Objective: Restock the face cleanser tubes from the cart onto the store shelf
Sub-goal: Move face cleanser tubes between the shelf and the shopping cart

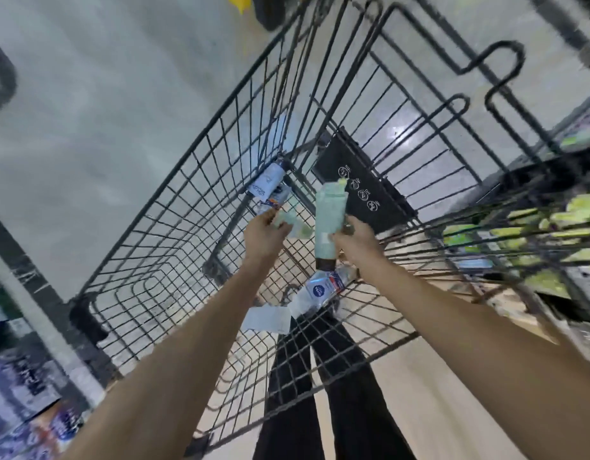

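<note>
Both arms reach down into a black wire cart [174,207]. My right hand [355,239] is shut on a pale green cleanser tube [328,217] with a dark cap at its lower end, held upright above the basket floor. My left hand [265,234] is closed around a smaller pale green tube [292,224]. A white and blue tube [268,184] lies against the far corner of the cart. A clear tube with a round blue logo [320,290] and a pale flat tube [267,320] lie on the basket floor below my hands.
A black child-seat flap with white icons [363,190] hangs inside the cart. Store shelving with green products [539,224] stands at the right, and blue-purple packages [31,403] fill a shelf at lower left. Dark trouser legs [320,410] show through the cart's mesh.
</note>
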Available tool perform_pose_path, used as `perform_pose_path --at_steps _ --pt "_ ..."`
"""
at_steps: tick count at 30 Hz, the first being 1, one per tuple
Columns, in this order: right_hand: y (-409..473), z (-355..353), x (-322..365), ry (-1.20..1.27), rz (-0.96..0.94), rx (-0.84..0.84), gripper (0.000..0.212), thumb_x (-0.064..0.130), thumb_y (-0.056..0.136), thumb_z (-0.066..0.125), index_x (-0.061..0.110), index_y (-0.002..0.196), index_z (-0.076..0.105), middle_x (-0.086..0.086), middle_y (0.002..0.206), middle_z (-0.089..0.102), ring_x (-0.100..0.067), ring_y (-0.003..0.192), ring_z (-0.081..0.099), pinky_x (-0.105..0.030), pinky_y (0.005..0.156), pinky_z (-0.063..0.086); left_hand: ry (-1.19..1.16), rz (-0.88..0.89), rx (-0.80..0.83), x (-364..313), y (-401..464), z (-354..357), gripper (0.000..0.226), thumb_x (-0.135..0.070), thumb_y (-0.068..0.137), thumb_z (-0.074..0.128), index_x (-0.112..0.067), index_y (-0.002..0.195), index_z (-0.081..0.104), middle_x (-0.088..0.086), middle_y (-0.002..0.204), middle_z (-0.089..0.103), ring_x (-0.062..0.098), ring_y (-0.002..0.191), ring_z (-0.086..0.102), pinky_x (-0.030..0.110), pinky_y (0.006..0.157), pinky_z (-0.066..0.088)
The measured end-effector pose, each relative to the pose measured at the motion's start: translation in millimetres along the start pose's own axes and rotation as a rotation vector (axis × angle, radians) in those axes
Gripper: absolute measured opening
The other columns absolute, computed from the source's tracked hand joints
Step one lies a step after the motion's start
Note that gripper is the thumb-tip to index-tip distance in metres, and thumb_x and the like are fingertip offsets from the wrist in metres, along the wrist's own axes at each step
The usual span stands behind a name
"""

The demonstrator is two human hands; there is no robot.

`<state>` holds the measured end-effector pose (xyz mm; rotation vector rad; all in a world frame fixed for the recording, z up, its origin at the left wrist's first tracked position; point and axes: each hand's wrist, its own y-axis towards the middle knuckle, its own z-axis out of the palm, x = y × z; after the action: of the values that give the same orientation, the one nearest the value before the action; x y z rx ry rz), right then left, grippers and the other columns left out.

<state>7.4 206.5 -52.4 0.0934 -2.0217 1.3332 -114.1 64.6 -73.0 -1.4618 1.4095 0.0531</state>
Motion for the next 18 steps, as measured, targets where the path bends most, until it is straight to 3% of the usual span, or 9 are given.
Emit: perform_pose_path --at_steps 3,6,9,12,13,15,16,18 --pt "-51.5 -23.2 21.1 0.301 0.036 0.078 0.043 -0.002 0.095 0.059 0.013 0.136 0.057 -0.007 0.120 0.068 -0.020 0.098 0.066 -0.020 0.055 0.055 -0.149 0.022 0.053 -25.9 -54.5 -34.1 0.025 -0.012 0.088 0.077 -0.020 0.110 0.068 -0.008 0.095 0.074 0.003 0.075 0.069 0.030 0.077 0.061" --pt "-103.7 -43.0 34.9 0.498 -0.007 0.118 0.042 -0.003 0.093 0.055 0.016 0.129 0.063 -0.008 0.114 0.072 -0.025 0.100 0.066 -0.037 0.074 0.056 -0.348 0.073 0.079 -58.8 -107.3 -63.7 0.046 -0.011 0.086 0.080 -0.013 0.126 0.058 0.002 0.112 0.074 0.007 0.095 0.073 0.030 0.090 0.057" --pt "-159.5 -63.3 45.2 0.696 -0.069 0.148 0.046 -0.002 0.087 0.061 0.014 0.130 0.063 -0.014 0.118 0.072 -0.035 0.114 0.063 -0.052 0.098 0.051 -0.443 0.124 0.087 -97.0 -155.4 -85.3 0.050 -0.012 0.083 0.082 -0.011 0.126 0.057 0.003 0.110 0.075 0.013 0.100 0.073 0.035 0.098 0.054" --pt "-215.9 -82.8 46.6 0.745 -0.164 0.156 0.051 -0.006 0.085 0.065 0.011 0.134 0.062 -0.013 0.118 0.074 -0.031 0.108 0.068 -0.043 0.086 0.056 -0.501 0.176 0.118 -129.2 -200.5 -96.7 0.031 -0.021 0.085 0.079 -0.012 0.111 0.068 0.003 0.105 0.076 0.022 0.106 0.070 0.048 0.105 0.050" --pt "-234.1 -89.4 44.7 0.731 -0.198 0.133 0.051 -0.006 0.087 0.065 0.012 0.135 0.061 -0.011 0.117 0.074 -0.030 0.104 0.070 -0.041 0.081 0.058 -0.508 0.194 0.128 -138.5 -215.1 -99.0 0.024 -0.025 0.084 0.079 -0.014 0.105 0.072 0.003 0.103 0.077 0.025 0.106 0.070 0.051 0.105 0.050" --pt "-269.6 -102.6 37.3 0.722 -0.265 0.067 0.055 -0.001 0.086 0.071 0.013 0.138 0.061 -0.012 0.125 0.072 -0.035 0.114 0.068 -0.048 0.090 0.058 -0.535 0.263 0.174 -154.6 -243.7 -99.9 0.016 -0.034 0.081 0.078 -0.024 0.094 0.078 0.001 0.097 0.078 0.028 0.101 0.071 0.051 0.094 0.056" --pt "-285.6 -109.8 32.0 0.733 -0.301 0.038 0.059 0.002 0.083 0.076 0.014 0.138 0.061 -0.013 0.129 0.071 -0.037 0.119 0.067 -0.051 0.096 0.056 -0.547 0.303 0.220 -162.7 -258.6 -98.4 0.013 -0.037 0.081 0.077 -0.026 0.089 0.078 0.001 0.092 0.077 0.029 0.093 0.070 0.047 0.081 0.059" --pt "-319.6 -124.9 20.1 0.764 -0.353 -0.025 0.062 0.007 0.078 0.082 0.013 0.136 0.062 -0.016 0.130 0.070 -0.035 0.117 0.068 -0.048 0.092 0.058 -0.545 0.391 0.325 -174.4 -289.1 -92.4 0.011 -0.036 0.086 0.073 -0.026 0.090 0.076 0.001 0.086 0.075 0.029 0.081 0.068 0.039 0.059 0.056"
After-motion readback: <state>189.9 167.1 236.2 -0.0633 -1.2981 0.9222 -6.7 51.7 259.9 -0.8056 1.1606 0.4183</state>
